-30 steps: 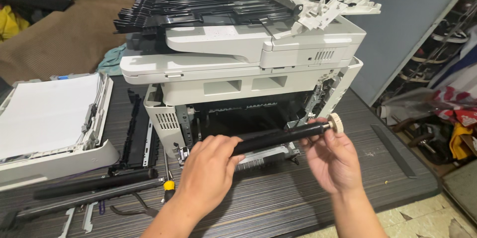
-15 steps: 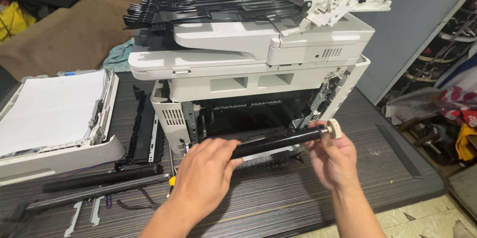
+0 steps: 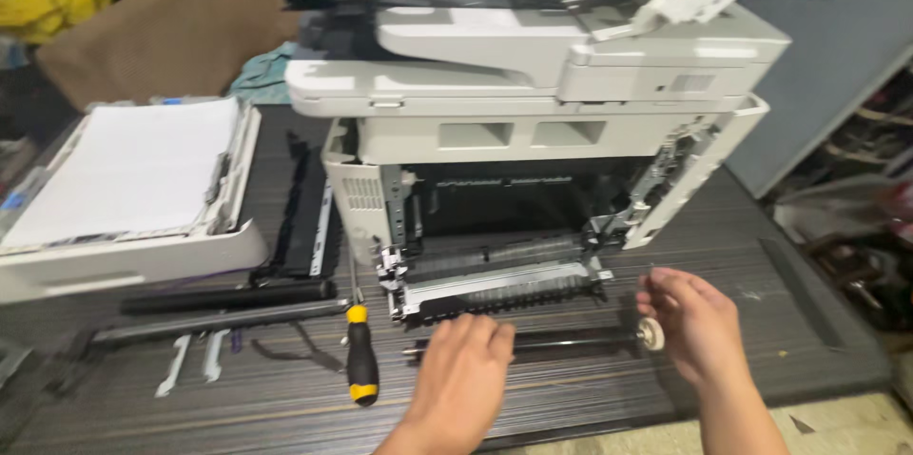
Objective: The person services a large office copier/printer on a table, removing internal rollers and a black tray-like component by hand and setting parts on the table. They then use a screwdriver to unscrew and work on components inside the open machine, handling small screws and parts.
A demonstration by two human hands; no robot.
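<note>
Left hand point(image 3: 461, 374): palm down over the near end of a long black roller point(image 3: 561, 341), fingers curled loosely on it; grip looks light, the shaft's thin metal tip pokes out just left of the knuckles. Cannot tell whether the fingers close fully under the shaft.

Right hand point(image 3: 689, 322): fingers pinched narrow around the far end of the same roller, at its small white gear point(image 3: 650, 333), which shows just inside the thumb. The roller lies low between the two hands, roughly level, on or just above the dark striped tabletop point(image 3: 571, 407); contact with the top cannot be told.

Just beyond both hands: an opened laser printer point(image 3: 533, 122), grey-white, front cavity exposed, a metal-and-black fuser-like assembly point(image 3: 495, 289) hanging out at its lower edge, close above the roller.

Left of the left hand, near: a screwdriver point(image 3: 360, 355) with black-and-yellow handle, lying with the handle toward the person and its shaft pointing at the printer's corner. Farther left: two long black bars point(image 3: 223, 308) lying side by side on the tabletop, with small white plastic pieces point(image 3: 190, 360) in front of them. Beyond those, well left: a paper tray point(image 3: 133, 265) holding a stack of white sheets, and a black panel point(image 3: 304, 212) between tray and printer.

Right of the right hand: a black strip point(image 3: 799, 289) lying on the tabletop near its edge.
</note>
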